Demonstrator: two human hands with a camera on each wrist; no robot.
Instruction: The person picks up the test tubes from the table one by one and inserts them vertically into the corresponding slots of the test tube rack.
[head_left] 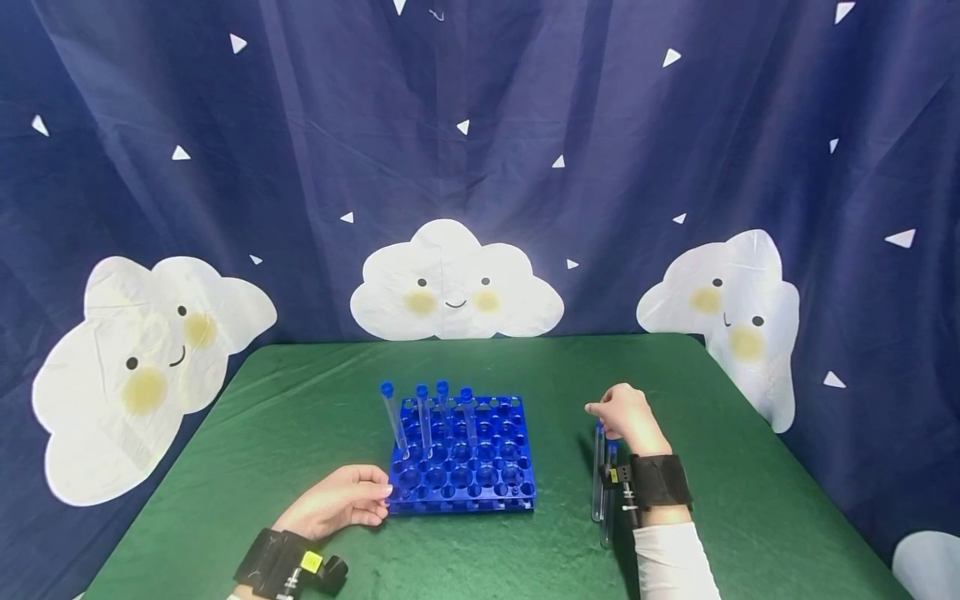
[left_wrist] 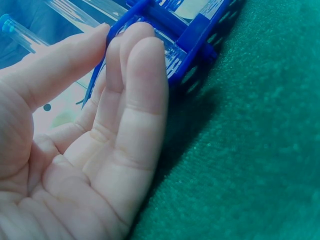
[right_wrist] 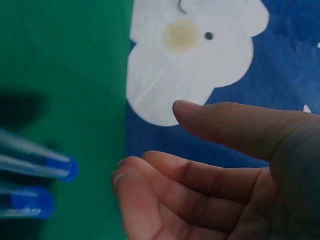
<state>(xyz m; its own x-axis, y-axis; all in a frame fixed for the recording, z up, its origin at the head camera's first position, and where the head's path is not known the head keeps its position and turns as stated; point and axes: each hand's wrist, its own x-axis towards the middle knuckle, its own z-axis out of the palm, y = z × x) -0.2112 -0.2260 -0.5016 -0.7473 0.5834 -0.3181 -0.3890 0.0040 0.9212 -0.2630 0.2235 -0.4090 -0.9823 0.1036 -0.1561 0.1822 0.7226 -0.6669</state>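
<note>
A blue test tube rack (head_left: 461,492) stands on the green table, with several clear, blue-capped test tubes (head_left: 424,421) upright or slightly tilted in its left and middle holes. My left hand (head_left: 341,504) holds the rack's front left corner; in the left wrist view the thumb and fingertips (left_wrist: 145,65) meet its blue edge. My right hand (head_left: 628,414) is over the right part of the table, holding nothing. Its thumb and fingers are apart in the right wrist view. Beside it are two more capped tubes (head_left: 597,483), partly hidden by the hand and wrist in the head view.
The green table (head_left: 300,400) extends around the rack. Behind it hangs a dark blue curtain (head_left: 510,183) printed with white clouds and triangles. Each wrist wears a black strap (head_left: 660,481) with a small camera.
</note>
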